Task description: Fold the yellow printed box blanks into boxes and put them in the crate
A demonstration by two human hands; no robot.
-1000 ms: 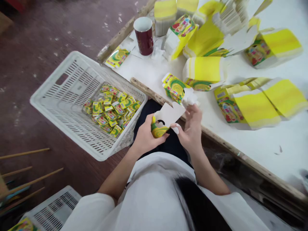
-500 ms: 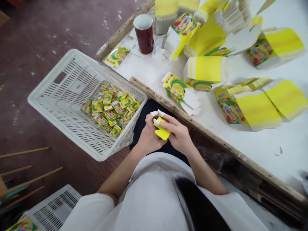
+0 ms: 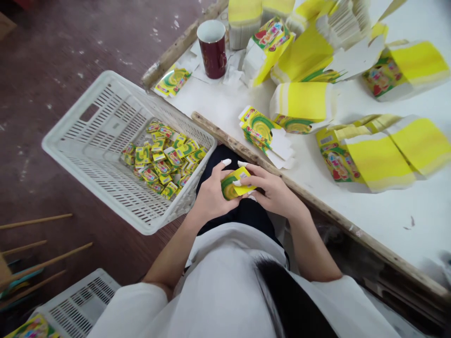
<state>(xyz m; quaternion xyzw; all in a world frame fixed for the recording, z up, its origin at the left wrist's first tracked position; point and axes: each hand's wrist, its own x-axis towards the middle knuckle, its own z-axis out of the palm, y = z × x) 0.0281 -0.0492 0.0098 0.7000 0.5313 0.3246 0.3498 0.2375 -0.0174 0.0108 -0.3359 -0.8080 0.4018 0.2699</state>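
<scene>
Above my lap, a small yellow and green printed carton (image 3: 229, 188) is held between my two hands. My left hand (image 3: 211, 195) grips its left side, thumb below and fingers above. My right hand (image 3: 269, 190) holds the right end, its fingers lying over a yellow flap (image 3: 245, 177). White coverings wrap several of my fingertips. Just left of my knees, a white plastic crate (image 3: 102, 126) contains many small finished-looking cartons (image 3: 162, 157) of the same print. Unfolded flat cartons (image 3: 260, 127) lie near the table edge, in front of my right hand.
On the white table (image 3: 373, 216) stand stacks of flat yellow cartons (image 3: 380, 159) and a dark red mug (image 3: 213, 51). A wooden strip (image 3: 243, 145) runs along the table edge. Another white crate (image 3: 81, 300) and thin wooden sticks (image 3: 45, 267) are at the lower left.
The carton has turned in my hands, so its printed green face now shows. My hands have spread farther apart, the right one shifting rightward.
</scene>
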